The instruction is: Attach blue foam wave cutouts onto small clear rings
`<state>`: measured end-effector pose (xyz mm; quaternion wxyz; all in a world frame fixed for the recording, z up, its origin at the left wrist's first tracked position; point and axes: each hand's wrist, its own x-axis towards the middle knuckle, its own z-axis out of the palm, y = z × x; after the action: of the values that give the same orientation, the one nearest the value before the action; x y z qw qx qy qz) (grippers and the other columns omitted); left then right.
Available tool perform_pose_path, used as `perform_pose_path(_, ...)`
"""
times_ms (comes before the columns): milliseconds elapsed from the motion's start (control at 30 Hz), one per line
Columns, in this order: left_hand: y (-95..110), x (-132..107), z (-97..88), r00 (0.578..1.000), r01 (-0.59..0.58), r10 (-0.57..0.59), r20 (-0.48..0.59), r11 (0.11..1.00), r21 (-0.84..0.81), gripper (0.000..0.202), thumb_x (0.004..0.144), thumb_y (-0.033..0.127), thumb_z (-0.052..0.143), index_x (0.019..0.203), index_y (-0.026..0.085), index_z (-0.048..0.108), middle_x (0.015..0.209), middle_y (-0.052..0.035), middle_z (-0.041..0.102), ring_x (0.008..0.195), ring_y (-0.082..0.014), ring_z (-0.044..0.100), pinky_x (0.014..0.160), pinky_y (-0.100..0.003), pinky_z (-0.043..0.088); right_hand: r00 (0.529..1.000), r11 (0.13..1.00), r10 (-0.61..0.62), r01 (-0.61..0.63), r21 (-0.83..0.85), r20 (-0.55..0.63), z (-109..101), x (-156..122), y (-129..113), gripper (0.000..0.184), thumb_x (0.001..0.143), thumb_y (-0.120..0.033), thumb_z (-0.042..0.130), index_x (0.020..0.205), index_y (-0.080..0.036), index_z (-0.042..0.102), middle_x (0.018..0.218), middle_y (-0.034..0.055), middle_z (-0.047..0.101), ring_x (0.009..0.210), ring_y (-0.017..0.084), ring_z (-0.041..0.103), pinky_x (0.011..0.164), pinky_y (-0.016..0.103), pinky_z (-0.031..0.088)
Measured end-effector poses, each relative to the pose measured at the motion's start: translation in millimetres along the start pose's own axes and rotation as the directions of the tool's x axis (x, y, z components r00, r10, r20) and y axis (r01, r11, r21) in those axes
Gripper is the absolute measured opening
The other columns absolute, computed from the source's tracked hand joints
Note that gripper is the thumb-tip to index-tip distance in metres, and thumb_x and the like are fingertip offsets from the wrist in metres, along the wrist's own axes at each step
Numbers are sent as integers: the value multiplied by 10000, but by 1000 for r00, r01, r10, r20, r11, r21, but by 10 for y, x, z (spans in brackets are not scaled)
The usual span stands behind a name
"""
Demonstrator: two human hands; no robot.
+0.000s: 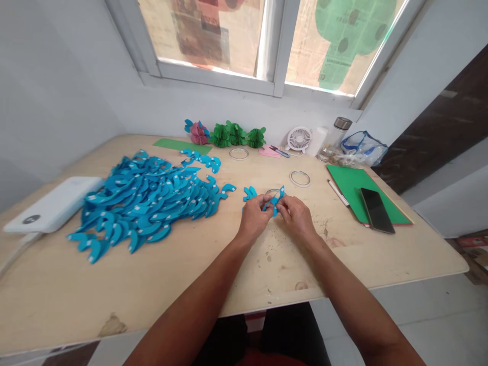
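Both hands, left [254, 217] and right [295, 216], are pinching a blue strip [275, 198] between them, apparently slanting toward the table's [267, 274] far edge.

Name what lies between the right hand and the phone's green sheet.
Head view: a white pen beside the green sheet; otherwise bare tabletop to the right hand.

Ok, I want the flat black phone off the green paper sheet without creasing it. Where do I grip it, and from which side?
Likely by its two long edges, pinched from above, from the right. The flat black phone lies screen up on the green paper sheet, so only the edges offer a hold. The right hand is nearer but holds a blue paper cutout.
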<state>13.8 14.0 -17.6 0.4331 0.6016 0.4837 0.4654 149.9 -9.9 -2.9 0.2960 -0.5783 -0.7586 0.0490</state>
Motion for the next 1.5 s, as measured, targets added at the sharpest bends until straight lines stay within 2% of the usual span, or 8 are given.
perform_pose_path(267,5,-6,11,1000,29,-29,-4,994,-101,212,636,132,567,812,149,686,824,-33,712,755,-163,650,723,-261,477,1000,1000,-1,1,-1,5,-7,4,6,161,865,-243,450,739,-211,545,707,28,575,716,182,510,689,281,356)
perform_pose_path(433,46,-15,15,999,44,-45,-5,984,-171,187,636,131,584,790,159,687,828,-17,712,776,-158,649,729,-251,478,1000,1000,-3,3,5,0,2,6,23,164,859,-243,457,734,-212,557,710,29,581,721,182,502,687,281,350)
perform_pose_path(600,66,-22,11,999,26,-29,-23,992,-124,176,628,101,570,759,148,679,764,-17,698,720,-147,623,691,-244,470,1000,1000,-8,8,-1,2,5,4,-4,165,855,-245,465,726,-206,561,705,31,584,725,183,506,687,281,347)
perform_pose_path(800,32,-17,13,998,34,-41,-42,989,-144,164,616,132,584,761,138,660,695,-5,657,652,-129,576,632,-229,445,996,985,93,-91,144,-11,2,-3,-28,170,832,-266,468,715,-201,573,668,7,576,657,153,508,630,255,352)
perform_pose_path(1000,113,-36,-2,993,93,-108,-56,970,-223,189,577,157,608,759,140,656,651,12,630,609,-120,550,601,-224,431,968,879,248,-245,409,48,83,3,50,204,806,-343,481,694,-194,565,618,-12,579,580,133,509,548,235,353)
perform_pose_path(1133,183,-54,-19,988,103,-127,-91,968,-228,155,562,150,602,708,146,655,634,16,616,600,-116,536,581,-216,430,941,783,338,-285,553,8,127,14,97,198,802,-358,483,829,-192,588,641,-10,606,580,139,541,552,243,396)
perform_pose_path(1200,196,-58,-22,984,106,-135,-113,967,-233,161,558,152,605,711,149,657,619,19,605,592,-117,532,568,-214,430,928,751,373,-304,586,3,137,24,124,210,792,-370,498,839,-187,591,640,-6,606,573,140,540,548,248,405)
perform_pose_path(1500,154,-73,32,986,98,-134,-102,948,-303,196,558,180,638,750,145,659,667,3,632,633,-122,556,603,-221,448,930,621,329,-343,705,162,149,40,108,142,674,-311,608,702,-176,574,596,-28,533,548,109,455,519,226,351)
